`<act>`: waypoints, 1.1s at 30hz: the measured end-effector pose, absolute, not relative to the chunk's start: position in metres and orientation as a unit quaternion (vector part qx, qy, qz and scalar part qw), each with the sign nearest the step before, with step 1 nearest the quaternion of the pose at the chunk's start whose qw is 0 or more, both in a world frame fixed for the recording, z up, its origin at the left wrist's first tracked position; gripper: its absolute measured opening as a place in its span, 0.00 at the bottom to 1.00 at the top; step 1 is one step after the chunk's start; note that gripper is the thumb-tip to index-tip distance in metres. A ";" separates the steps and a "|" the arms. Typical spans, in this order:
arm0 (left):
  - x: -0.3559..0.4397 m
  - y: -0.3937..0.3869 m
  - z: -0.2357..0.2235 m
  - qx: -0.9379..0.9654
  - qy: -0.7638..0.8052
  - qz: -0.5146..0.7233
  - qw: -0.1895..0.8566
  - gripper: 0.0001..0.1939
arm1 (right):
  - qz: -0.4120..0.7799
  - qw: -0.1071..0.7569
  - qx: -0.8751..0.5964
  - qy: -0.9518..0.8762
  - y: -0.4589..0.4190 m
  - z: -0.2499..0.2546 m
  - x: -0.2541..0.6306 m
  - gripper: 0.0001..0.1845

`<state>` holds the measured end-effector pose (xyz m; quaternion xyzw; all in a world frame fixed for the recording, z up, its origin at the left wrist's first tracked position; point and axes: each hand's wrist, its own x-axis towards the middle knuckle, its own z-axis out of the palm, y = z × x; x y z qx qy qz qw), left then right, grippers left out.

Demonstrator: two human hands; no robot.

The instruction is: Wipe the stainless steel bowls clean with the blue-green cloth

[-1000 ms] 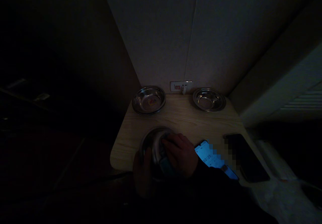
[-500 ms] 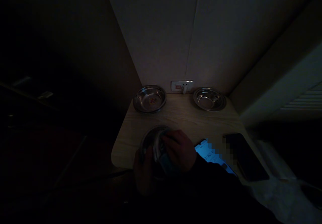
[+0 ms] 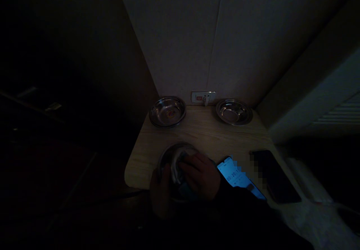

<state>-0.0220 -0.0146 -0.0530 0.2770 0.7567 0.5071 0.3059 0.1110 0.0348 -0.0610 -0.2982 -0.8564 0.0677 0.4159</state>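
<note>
In the dim light a shiny metal dish (image 3: 162, 155) is at the front of the small wooden table. My left hand (image 3: 161, 193) grips its near left side, the thumb over the rim. Inside the dish my right hand (image 3: 203, 175) is closed on a cloth (image 3: 176, 165), pale in one part and bluish in another, pressed against the metal. My hands and the dark hide the dish's near side and much of the cloth.
At the back of the table (image 3: 202, 133) stand a metal dish (image 3: 163, 115) on the left and another metal dish (image 3: 227, 116) on the right. Between them is a wall socket (image 3: 199, 98) with a plug. A lit phone (image 3: 232, 173) and a dark phone (image 3: 278, 178) lie to the right.
My right hand and the cloth have shifted slightly within the dish. My left hand keeps its grip on the side, and the other dishes stay in place.
</note>
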 end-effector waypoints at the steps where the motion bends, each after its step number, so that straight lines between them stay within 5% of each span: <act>1: -0.023 -0.015 -0.054 0.278 0.756 0.506 0.308 0.16 | 0.070 0.416 -0.295 -0.857 0.034 -0.062 0.111 0.11; 33: -0.026 -0.016 -0.043 0.297 0.771 0.478 0.297 0.14 | 0.055 0.420 -0.307 -0.852 0.027 -0.062 0.111 0.11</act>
